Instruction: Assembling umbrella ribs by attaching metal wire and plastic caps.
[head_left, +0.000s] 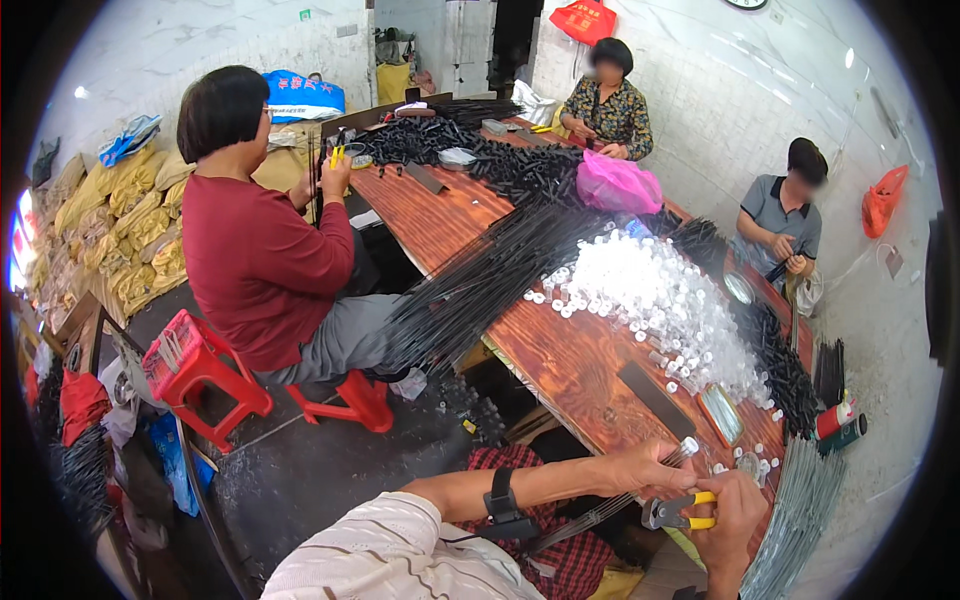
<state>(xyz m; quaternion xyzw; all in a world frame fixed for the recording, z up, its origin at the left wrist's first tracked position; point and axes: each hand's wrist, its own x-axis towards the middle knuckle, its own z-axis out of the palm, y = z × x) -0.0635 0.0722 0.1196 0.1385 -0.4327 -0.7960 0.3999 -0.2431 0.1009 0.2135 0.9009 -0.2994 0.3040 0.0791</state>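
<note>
My left hand [650,470] is closed around a bundle of thin metal rods [590,522], which slant down toward my lap. A small clear plastic cap [688,446] shows just above my left fingertips; whether it sits on a rod cannot be made out. Close beside it on the right, my right hand [732,518] grips pliers with yellow handles [702,510]. Their dark metal head points left, below my left hand. Both hands are over the near edge of the wooden table [560,370].
Clear caps [640,290] form a large heap, beside long black rods [500,270] and black pieces [530,170]. Near my hands lie a dark flat strip [655,400] and a rectangular tray [720,415]. Silvery rods [800,520] stand right. Three people sit around the table; red stools [205,370] stand left.
</note>
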